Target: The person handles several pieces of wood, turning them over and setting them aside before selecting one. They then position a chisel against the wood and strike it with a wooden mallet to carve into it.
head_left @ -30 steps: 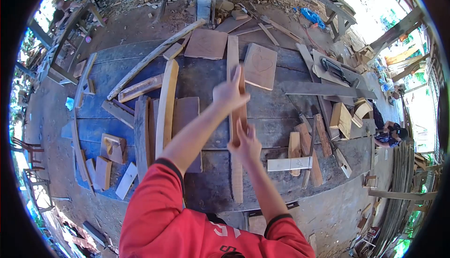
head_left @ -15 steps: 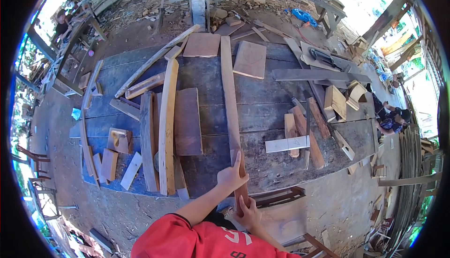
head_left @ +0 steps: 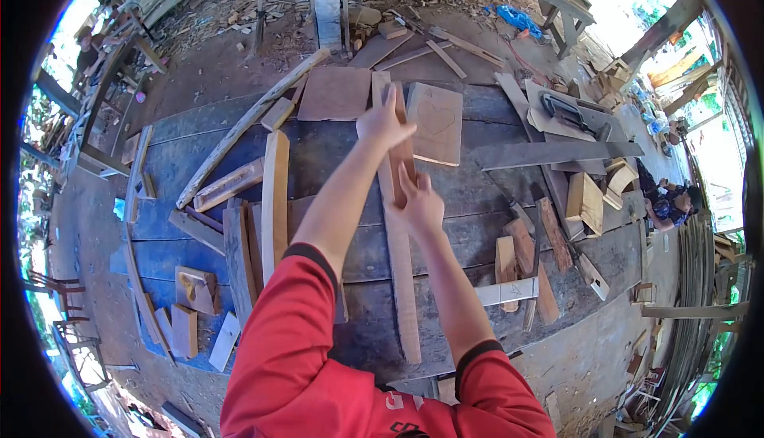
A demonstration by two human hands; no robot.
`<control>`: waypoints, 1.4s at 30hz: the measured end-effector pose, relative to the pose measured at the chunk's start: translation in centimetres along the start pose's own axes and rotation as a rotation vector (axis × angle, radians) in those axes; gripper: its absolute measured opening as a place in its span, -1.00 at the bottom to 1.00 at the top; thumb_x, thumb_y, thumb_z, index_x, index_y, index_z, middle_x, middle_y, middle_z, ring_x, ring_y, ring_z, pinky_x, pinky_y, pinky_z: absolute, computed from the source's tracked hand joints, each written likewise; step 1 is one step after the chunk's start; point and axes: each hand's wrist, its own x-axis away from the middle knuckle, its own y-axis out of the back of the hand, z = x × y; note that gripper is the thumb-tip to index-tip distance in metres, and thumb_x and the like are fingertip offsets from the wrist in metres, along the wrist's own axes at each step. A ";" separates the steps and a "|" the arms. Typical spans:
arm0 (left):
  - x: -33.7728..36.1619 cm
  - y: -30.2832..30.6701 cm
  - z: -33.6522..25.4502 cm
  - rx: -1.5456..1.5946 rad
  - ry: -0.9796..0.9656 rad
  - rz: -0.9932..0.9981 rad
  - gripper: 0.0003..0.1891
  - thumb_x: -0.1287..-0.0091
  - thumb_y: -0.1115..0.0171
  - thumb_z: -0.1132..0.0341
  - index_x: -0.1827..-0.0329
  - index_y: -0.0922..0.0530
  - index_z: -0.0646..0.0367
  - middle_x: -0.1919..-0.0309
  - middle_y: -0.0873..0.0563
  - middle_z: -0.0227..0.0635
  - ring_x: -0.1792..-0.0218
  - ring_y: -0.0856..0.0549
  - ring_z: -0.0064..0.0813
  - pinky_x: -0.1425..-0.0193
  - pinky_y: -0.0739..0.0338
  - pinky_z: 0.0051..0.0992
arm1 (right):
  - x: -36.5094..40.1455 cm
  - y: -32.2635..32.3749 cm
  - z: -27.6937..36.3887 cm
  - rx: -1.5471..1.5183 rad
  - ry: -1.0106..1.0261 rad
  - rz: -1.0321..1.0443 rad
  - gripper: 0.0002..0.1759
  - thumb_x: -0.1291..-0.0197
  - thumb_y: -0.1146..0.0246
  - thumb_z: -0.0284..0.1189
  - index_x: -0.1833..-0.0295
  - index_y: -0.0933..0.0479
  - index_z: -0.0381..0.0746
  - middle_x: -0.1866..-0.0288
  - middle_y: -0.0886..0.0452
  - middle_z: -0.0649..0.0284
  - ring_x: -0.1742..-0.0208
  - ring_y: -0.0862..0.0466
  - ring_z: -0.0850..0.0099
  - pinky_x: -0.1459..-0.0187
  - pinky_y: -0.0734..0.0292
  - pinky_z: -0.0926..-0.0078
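A long, narrow plank [head_left: 403, 303] lies lengthwise on the dark workbench in front of me. On top of it sits a slim reddish-brown wooden block that looks like a hand plane [head_left: 401, 153]. My left hand [head_left: 383, 125] is closed round its far part, with a finger stretched along the top. Nearer to me, my right hand [head_left: 422, 206] grips its rear part. The underside of the hand plane is hidden. Close to the plank's far end lie a square board [head_left: 334, 94] on the left and a board with a heart drawn on it [head_left: 436, 124] on the right.
The dark workbench [head_left: 370, 267] carries a thick curved timber [head_left: 274, 199], a long pole [head_left: 247, 132] and several offcuts at left. At right lie a handsaw [head_left: 557, 154], a black clamp-like tool [head_left: 567, 112] and a pale marked strip [head_left: 507, 292]. Another person [head_left: 672, 203] sits beyond the right edge.
Both hands have slid the hand plane forward along the plank, from its near end to its far end. My arms are now stretched out, and the camera view has shifted slightly.
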 end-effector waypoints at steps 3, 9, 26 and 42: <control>1.2 3.9 -1.9 0.008 -0.066 -0.079 0.03 -0.01 -0.26 -0.11 -0.49 0.11 -0.03 0.32 -0.71 -0.08 0.28 -0.70 -0.11 0.19 -0.57 -0.22 | 0.2 2.4 1.2 -0.017 0.039 -0.152 -0.10 0.22 -0.33 -0.22 -0.38 -0.22 0.10 -0.12 -0.37 0.10 0.15 -0.64 0.17 0.29 -0.61 0.29; 13.4 -0.1 -1.6 0.062 -0.123 -0.078 0.03 0.03 -0.26 -0.04 -0.48 0.10 0.03 0.47 -0.68 -0.11 0.48 -0.69 -0.13 0.40 -0.57 -0.21 | 13.5 1.9 1.6 -0.069 0.012 -0.073 -0.11 0.25 -0.34 -0.26 -0.35 -0.25 0.08 -0.11 -0.37 0.09 0.20 -0.64 0.13 0.39 -0.61 0.27; 37.9 -10.1 -1.8 0.099 0.039 0.231 0.03 -0.06 -0.24 -0.08 -0.50 0.19 0.02 0.68 -0.62 -0.15 0.63 -0.64 -0.14 0.55 -0.51 -0.24 | 39.8 1.5 0.3 -0.117 -0.042 0.181 -0.11 0.27 -0.39 -0.21 -0.33 -0.29 0.04 -0.10 -0.40 0.00 0.21 -0.64 0.08 0.38 -0.61 0.23; -0.8 6.4 -0.9 0.068 -0.019 -0.168 0.02 0.01 -0.26 -0.12 -0.49 0.08 -0.01 0.23 -0.69 -0.02 0.21 -0.69 -0.07 0.13 -0.56 -0.18 | -2.9 3.1 2.4 -0.036 0.058 -0.112 -0.10 0.25 -0.35 -0.21 -0.36 -0.24 0.10 -0.07 -0.40 0.13 0.11 -0.62 0.17 0.27 -0.60 0.25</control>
